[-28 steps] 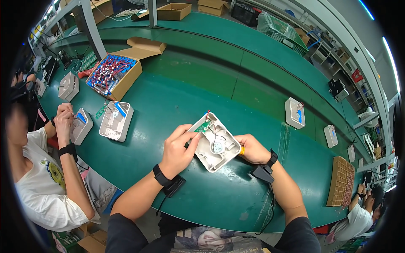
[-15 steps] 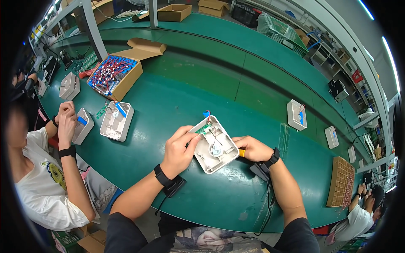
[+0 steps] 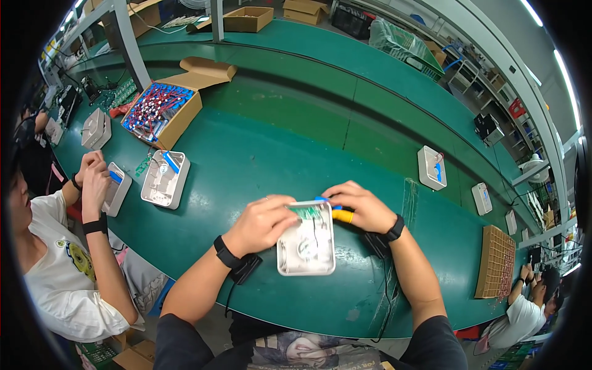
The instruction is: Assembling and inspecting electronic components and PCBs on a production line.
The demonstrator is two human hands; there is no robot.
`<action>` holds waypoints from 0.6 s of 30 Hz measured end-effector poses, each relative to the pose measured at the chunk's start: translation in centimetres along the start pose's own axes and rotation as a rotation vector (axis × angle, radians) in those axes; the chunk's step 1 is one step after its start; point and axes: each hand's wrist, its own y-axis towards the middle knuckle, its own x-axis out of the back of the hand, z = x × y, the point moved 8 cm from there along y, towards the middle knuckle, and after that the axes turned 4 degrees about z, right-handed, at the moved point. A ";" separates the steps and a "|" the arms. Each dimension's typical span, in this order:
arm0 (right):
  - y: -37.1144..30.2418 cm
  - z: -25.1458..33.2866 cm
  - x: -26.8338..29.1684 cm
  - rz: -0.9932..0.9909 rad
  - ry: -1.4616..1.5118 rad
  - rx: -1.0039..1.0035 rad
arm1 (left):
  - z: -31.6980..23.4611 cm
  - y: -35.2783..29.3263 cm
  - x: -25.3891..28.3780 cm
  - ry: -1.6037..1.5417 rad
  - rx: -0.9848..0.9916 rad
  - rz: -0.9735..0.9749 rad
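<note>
A white plastic housing (image 3: 306,265), open side up, is tilted above the green bench in front of me. My left hand (image 3: 262,223) grips its upper left edge, with the thumb at a small green circuit board (image 3: 308,213) inside. Thin dark wires run from the board toward a round, pale part (image 3: 308,248) in the housing. My right hand (image 3: 362,208) is closed at the upper right corner, around a yellow, handle-like thing (image 3: 343,216) whose kind I cannot make out. A blue piece (image 3: 321,200) shows by its fingertips at the housing's top edge.
A cardboard box (image 3: 185,117) of blue batteries with red wires stands at the far left. Near it lie white housings (image 3: 165,179), and a co-worker's hands (image 3: 94,176) work on another. Further housings (image 3: 432,168) lie at the right, beyond a divided cardboard tray (image 3: 497,262).
The housing has turned more upright in the view and moved a little down and left. My right hand has shifted from its right side to the top corner, by the blue piece.
</note>
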 end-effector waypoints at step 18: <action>0.1 1.1 -0.6 -0.144 0.363 -0.443 | 2.2 -0.5 0.1 0.256 0.210 -0.109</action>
